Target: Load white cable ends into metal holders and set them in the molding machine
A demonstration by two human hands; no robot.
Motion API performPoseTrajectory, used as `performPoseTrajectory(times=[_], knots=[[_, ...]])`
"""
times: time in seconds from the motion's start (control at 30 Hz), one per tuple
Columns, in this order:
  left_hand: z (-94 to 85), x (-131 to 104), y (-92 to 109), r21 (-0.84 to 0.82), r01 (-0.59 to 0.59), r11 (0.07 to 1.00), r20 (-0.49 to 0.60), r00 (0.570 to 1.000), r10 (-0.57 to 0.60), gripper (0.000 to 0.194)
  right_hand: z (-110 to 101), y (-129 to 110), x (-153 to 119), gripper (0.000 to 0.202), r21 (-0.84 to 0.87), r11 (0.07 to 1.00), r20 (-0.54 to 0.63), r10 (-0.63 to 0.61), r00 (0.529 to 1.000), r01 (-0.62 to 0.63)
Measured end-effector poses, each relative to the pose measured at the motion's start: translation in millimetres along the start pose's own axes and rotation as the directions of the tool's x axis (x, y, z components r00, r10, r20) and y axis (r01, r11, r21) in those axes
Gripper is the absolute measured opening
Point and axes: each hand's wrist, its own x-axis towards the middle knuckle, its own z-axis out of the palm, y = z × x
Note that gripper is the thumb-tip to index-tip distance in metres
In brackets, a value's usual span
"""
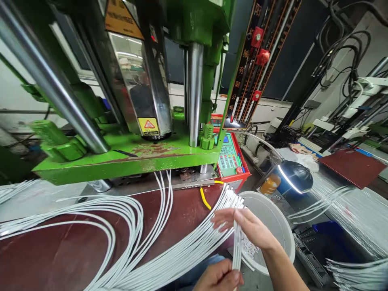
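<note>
The left hand point(220, 277), just off the near-left edge of the round bin point(291, 247), is pinching a few held cables point(237, 248) between thumb and fingers. Over the bin's left side, the right hand point(247, 226) is holding its fingers out straight, its thumb resting against those cables; whether it is gripping, I cannot tell. A wide cable bundle point(184, 246) is lying left of the bin, its far ends nearing the rim. Beyond that bundle from the bin, bare maroon tabletop point(186, 210) is lying open beside yellow-handled pliers point(205, 199).
</note>
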Motion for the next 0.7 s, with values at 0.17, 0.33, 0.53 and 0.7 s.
performPoseTrajectory(times=[0.17, 0.33, 0.53, 0.7], knots=[[4.9, 18.4, 5.7, -0.255, -0.005, 0.967, 0.002, 1.000, 0.005, 0.061, 9.0, -16.6, -1.3, 0.046, -0.450, 0.893, 0.163, 0.100, 0.981, -0.016], [-6.4, 6.8, -4.4, -0.324, -0.019, 0.946, -0.083, 0.996, -0.008, 0.055, 14.0, -21.5, 26.9, 0.048, -0.590, 0.800, 0.339, 0.125, 0.932, 0.107], [-10.4, -23.9, 2.7, -0.452, -0.220, 0.864, -0.358, 0.933, 0.051, 0.035, 7.1, 6.0, 114.0, 0.036, -0.985, 0.115, 0.102, -0.230, 0.968, 0.131], [-7.6, -33.0, 15.2, -0.370, -0.264, 0.891, -0.437, 0.896, 0.084, 0.023, 6.7, 35.9, 158.1, 0.028, -0.994, -0.005, 0.111, -0.186, 0.976, 0.113]])
